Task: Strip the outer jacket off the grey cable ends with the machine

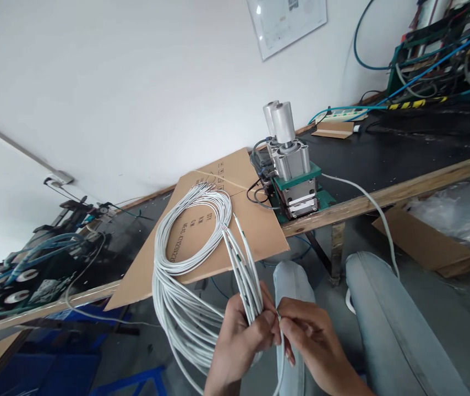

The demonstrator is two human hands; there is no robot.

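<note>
A bundle of white cables [248, 280] stands upright in my left hand [247, 333], its fingers wrapped round it and the cut ends pointing up. Some of these ends carry dark green marks. Close beside it, my right hand [311, 335] pinches a single white cable [281, 357] between thumb and finger; the cable hangs down below the hand. The tip at the pinch is mostly hidden by my fingers. A large coil of white cables [163, 236] lies on the cardboard sheet [255, 236] and droops over the table edge toward my left hand.
A metal press with two knurled cylinders [295, 165] stands on the black table [367, 148], right of the cardboard. Other machinery [37, 264] sits at left. A power strip [340, 114] lies at the back. Below right is an open carton [428, 242] with clear plastic.
</note>
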